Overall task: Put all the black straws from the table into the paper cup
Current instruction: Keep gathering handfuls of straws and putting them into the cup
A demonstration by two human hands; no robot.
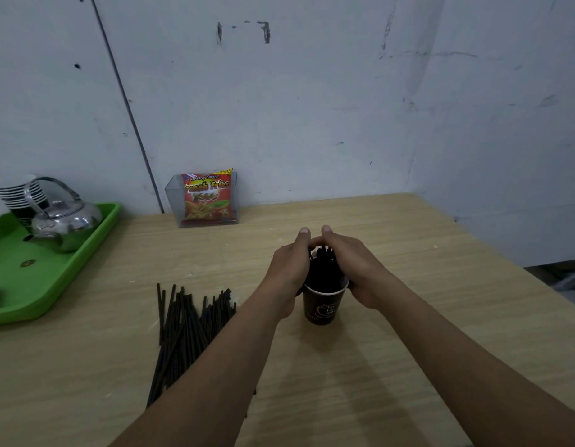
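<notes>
I saw a light wooden table (408,253) set into the corner of two pale walls. At its far left sat a green tray (8,279), partly out of view. A clear plastic box (174,201) stood at the back, against the wall. Near the middle a dark paper cup (323,304) stood upright with a bundle of straws (321,269) in it. To its left, apart from it, a loose pile of black straws (186,324) lay fanned on the wood.

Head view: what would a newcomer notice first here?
The left hand and right hand wrap a bundle of black straws standing in the cup, at centre. A pile of more straws lies left of it. Far left, a kettle sits on a green tray; a red snack bag stands at the back.
</notes>
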